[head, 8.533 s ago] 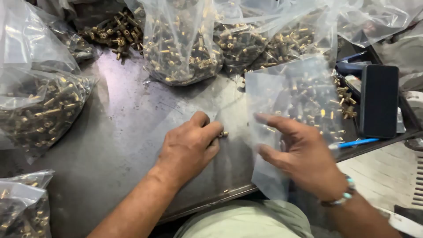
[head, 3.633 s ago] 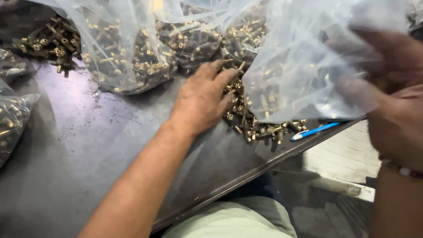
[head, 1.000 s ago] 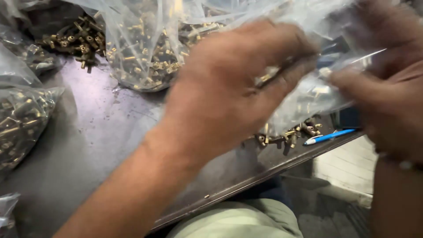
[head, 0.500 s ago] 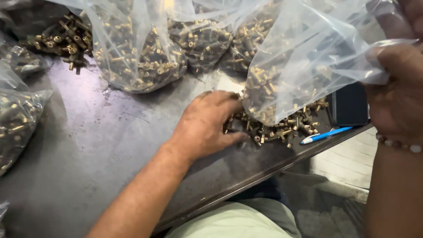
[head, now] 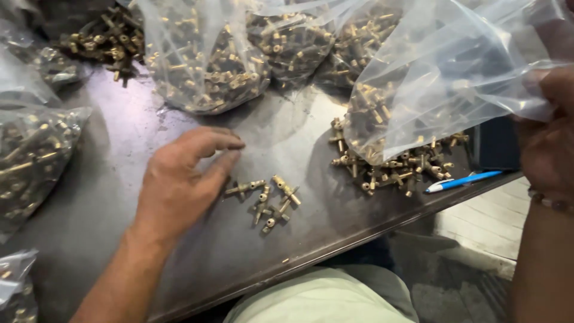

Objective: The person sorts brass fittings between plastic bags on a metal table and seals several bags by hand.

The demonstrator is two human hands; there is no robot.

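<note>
"What is the left hand [head: 179, 182] doing?"

"It lies flat on the grey metal table [head: 107, 197], fingers loose and holding nothing. Just right of its fingertips sits a small bunch of little brass T-shaped fittings [head: 269, 203]."

"And the right hand [head: 547, 140]?"

"It is up at the far right, pinching the top of a clear floppy plastic bag [head: 442, 78]. The bag hangs with more brass bits inside and a pile [head: 400, 167] under it."

"Are the bits hard to grab?"

"I think so. They look small, hard and a bit heavy, and they could roll. Pinch one by its stem. The bag is soft and slippery, so hold its rim."
</note>
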